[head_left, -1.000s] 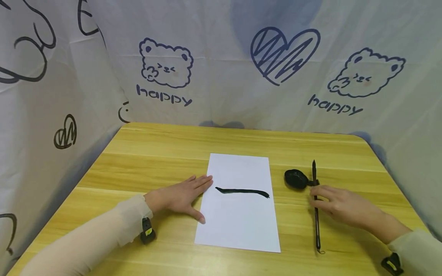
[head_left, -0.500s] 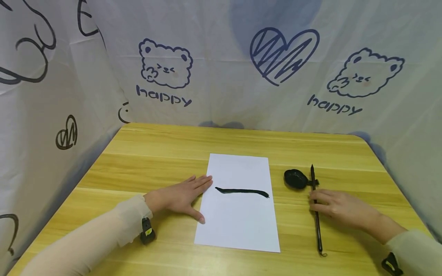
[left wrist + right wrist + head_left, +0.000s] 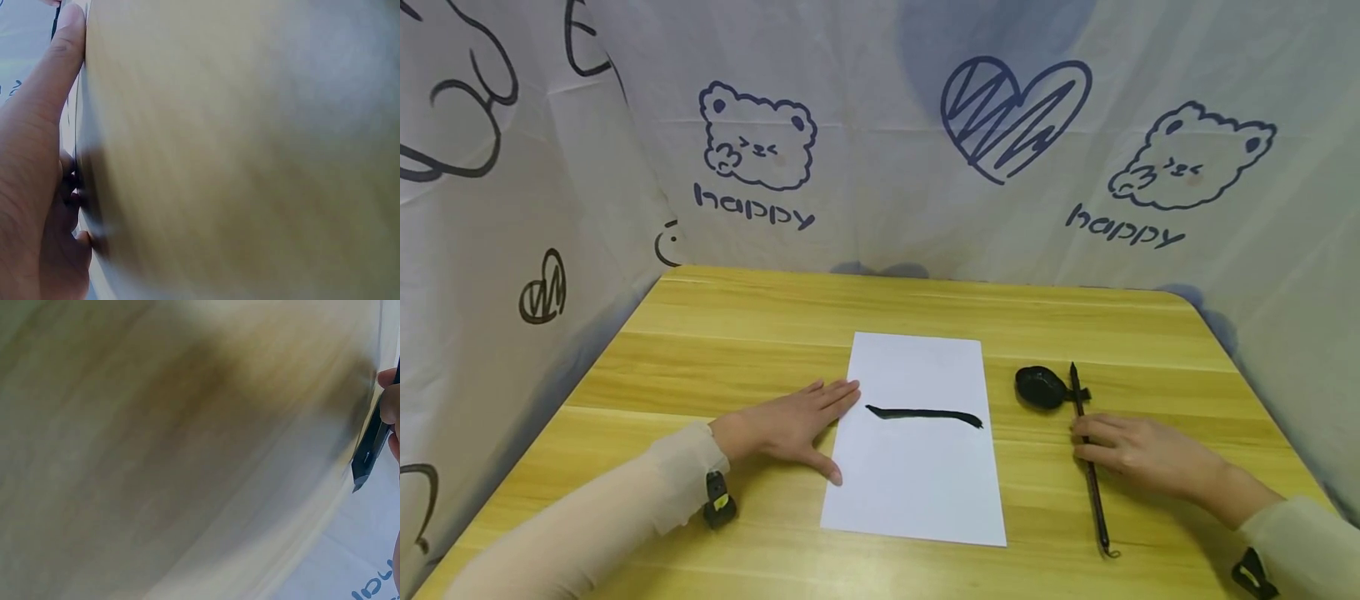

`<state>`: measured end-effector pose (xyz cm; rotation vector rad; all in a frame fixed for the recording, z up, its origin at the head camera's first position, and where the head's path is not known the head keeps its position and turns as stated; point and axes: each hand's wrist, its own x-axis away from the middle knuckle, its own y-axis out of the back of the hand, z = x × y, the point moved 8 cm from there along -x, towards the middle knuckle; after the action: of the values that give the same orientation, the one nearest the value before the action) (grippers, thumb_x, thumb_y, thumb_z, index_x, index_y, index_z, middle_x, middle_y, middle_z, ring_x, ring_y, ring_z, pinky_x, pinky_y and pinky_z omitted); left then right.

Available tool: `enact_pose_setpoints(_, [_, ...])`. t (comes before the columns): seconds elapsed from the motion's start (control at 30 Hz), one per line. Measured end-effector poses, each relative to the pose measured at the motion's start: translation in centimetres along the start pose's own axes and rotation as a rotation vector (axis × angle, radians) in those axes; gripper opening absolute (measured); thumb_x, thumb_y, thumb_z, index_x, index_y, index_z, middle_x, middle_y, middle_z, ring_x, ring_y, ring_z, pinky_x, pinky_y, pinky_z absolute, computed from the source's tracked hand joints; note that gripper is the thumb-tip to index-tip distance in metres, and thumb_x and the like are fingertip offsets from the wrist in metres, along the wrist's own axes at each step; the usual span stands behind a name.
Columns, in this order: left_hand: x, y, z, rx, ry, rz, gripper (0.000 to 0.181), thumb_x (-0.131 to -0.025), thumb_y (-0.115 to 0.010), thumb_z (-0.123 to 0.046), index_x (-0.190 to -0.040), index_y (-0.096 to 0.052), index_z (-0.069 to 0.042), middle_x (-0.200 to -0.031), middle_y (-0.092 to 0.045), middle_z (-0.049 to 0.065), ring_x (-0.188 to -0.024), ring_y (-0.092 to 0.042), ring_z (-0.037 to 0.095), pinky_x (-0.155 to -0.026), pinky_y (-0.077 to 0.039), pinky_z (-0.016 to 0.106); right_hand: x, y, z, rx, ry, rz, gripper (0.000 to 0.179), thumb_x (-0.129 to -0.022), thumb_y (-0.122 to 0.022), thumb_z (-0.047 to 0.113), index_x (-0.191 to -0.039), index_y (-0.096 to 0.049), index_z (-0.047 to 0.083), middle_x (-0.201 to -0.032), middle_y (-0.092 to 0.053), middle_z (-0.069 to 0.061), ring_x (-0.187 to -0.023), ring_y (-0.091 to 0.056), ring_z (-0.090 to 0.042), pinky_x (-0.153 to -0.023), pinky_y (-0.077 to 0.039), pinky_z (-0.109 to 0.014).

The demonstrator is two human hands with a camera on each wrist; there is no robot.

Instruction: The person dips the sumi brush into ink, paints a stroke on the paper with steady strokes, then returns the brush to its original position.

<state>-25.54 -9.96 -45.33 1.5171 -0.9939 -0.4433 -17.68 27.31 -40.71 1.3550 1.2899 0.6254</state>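
My left hand [image 3: 793,425] lies flat with fingers spread, fingertips and thumb on the left edge of a white sheet of paper [image 3: 917,492]. One thick black stroke [image 3: 925,414] runs across the sheet. My right hand [image 3: 1146,454] pinches a dark writing brush [image 3: 1097,508] around its middle. The brush's far end overlaps the short stem of a black ink dish [image 3: 1039,388]; its near end, with a small hanging loop, points toward me. In the right wrist view, part of the brush [image 3: 369,453] shows between the fingers. The left wrist view shows the left thumb [image 3: 47,81] stretched out.
Everything lies on a yellow wood-grain table [image 3: 737,308]. Behind it and at the sides hangs a white cloth [image 3: 880,200] with drawn bears, hearts and lettering. A small black device [image 3: 720,500] sits at the left wrist, another [image 3: 1253,575] at the right.
My right hand has drawn the brush slightly toward me and tilted it, its far tip moving left and nearer, its looped end right. The left hand and paper stay put.
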Motion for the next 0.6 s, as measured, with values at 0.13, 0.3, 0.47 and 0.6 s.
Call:
enact_pose_setpoints(0.13, [0.07, 0.09, -0.10, -0.009, -0.010, -0.002, 0.122, -0.075, -0.049, -0.085, -0.158, -0.007, -0.007, -0.164, -0.001, 0.008, -0.149, -0.001, 0.022, -0.120, -0.007, 0.041, 0.20, -0.12, 0.16, 0.002, -0.003, 0.003, 0.060, -0.109, -0.012, 0.015, -0.104, -0.072, 0.011, -0.115, -0.063, -0.010, -0.103, -0.062, -0.028, -0.076, -0.056, -0.041])
enact_pose_setpoints(0.3, [0.16, 0.23, -0.11, -0.018, -0.010, -0.001, 0.121, -0.075, -0.049, -0.085, -0.158, -0.008, -0.006, -0.164, -0.002, 0.008, -0.149, -0.002, 0.022, -0.120, -0.007, 0.042, 0.40, -0.27, 0.31, 0.016, -0.007, 0.002, 0.061, -0.110, -0.012, 0.016, -0.105, -0.073, 0.012, -0.116, -0.064, -0.010, -0.105, -0.061, -0.027, -0.078, -0.056, -0.041])
enact_pose_setpoints(0.47, [0.25, 0.13, -0.06, -0.033, -0.001, 0.002, 0.121, -0.074, -0.046, -0.087, -0.158, -0.008, -0.007, -0.164, -0.003, 0.008, -0.149, -0.004, 0.023, -0.120, -0.007, 0.041, 0.59, -0.37, 0.41, 0.025, -0.012, 0.011, 0.064, -0.109, -0.009, 0.015, -0.106, -0.073, 0.012, -0.117, -0.064, -0.010, -0.105, -0.061, -0.027, -0.080, -0.055, -0.041])
enact_pose_setpoints(0.6, [0.38, 0.18, 0.11, -0.036, 0.020, -0.003, 0.122, -0.073, -0.044, -0.088, -0.158, -0.007, -0.008, -0.164, -0.003, 0.006, -0.149, -0.004, 0.022, -0.120, -0.007, 0.040, 0.69, -0.35, 0.55, 0.027, -0.021, 0.017, 0.063, -0.109, -0.009, 0.016, -0.111, -0.072, 0.012, -0.119, -0.064, -0.011, -0.105, -0.061, -0.026, -0.079, -0.055, -0.041])
